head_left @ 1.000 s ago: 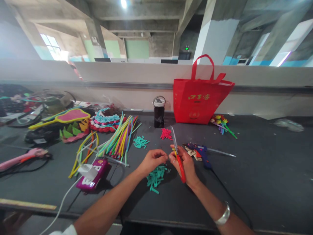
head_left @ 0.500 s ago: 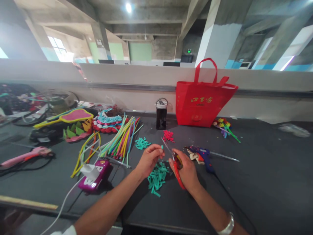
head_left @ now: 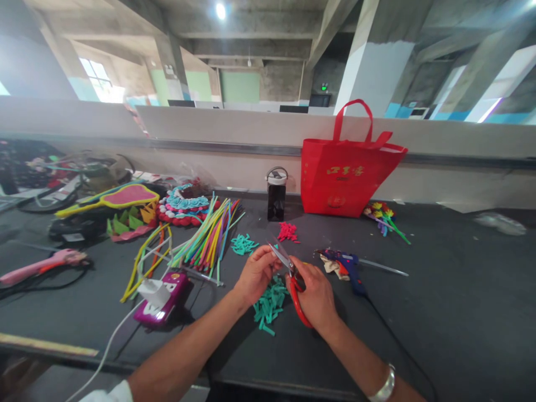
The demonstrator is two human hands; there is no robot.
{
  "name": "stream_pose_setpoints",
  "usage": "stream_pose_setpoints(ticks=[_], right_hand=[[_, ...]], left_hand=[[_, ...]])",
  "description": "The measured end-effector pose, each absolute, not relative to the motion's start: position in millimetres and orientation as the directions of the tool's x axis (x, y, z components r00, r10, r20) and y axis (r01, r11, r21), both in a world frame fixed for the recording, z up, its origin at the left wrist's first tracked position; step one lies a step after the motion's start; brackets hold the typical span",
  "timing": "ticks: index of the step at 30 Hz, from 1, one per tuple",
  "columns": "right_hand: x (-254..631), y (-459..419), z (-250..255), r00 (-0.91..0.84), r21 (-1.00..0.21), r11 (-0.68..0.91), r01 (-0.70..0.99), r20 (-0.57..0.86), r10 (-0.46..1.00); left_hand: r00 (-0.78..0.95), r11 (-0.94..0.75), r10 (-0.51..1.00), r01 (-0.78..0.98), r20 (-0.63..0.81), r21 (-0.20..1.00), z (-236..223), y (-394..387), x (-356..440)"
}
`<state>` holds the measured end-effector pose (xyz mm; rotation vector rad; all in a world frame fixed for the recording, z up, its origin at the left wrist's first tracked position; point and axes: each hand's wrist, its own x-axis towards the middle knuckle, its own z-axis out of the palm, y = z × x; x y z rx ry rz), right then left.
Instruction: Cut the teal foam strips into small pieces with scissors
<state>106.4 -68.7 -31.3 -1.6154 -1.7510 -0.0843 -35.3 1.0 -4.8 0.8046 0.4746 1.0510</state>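
**Scissors meet the teal strip over the cuttings pile**

Right hand (head_left: 315, 293) is clenched through the loops of the red-handled steel scissors (head_left: 293, 282), grip firm, blades parted and angled up and to the left toward the other hand. Left hand (head_left: 256, 273) is pinched shut on a small teal foam strip (head_left: 275, 247), only a sliver of it showing past the fingertips, right at the blade tips. So the strip lies just left of the scissors, touching or very nearly so; the blades' long axis runs diagonally from the right palm up to that pinch. Left hand is the nearer one to the strip, holding it above the dark grey counter (head_left: 439, 312). Directly beneath both hands sits a loose heap of short teal foam cuttings (head_left: 268, 306), matte and roughly rectangular. A blue hot glue gun (head_left: 349, 267) lies just right of the hands, and a bundle of multicoloured pipe-cleaner sticks (head_left: 207, 237) fans out on the left
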Motion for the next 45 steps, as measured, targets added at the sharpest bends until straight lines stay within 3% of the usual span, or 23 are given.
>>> stream_pose_setpoints(ticks=[23,37,42,45], right_hand=[[105,-67,-47,0.103,-0.492,0.219,0.843,0.548,0.83],[104,-67,-40,0.106,-0.459,0.169,0.872,0.514,0.851],[100,-71,-34,0.125,-0.462,0.106,0.881,0.442,0.888],[99,-73,-30,0.137,-0.525,0.112,0.844,0.412,0.901]], left_hand=[[0.459,0.262,0.888,-0.569,0.037,0.779,-7,-2,-34],[0.43,0.211,0.901,-0.536,0.049,0.817,-13,-4,-31],[0.422,0.21,0.905,-0.538,0.046,0.816,-13,-5,-31],[0.435,0.219,0.9,-0.515,0.032,0.828,-12,-7,-30]])
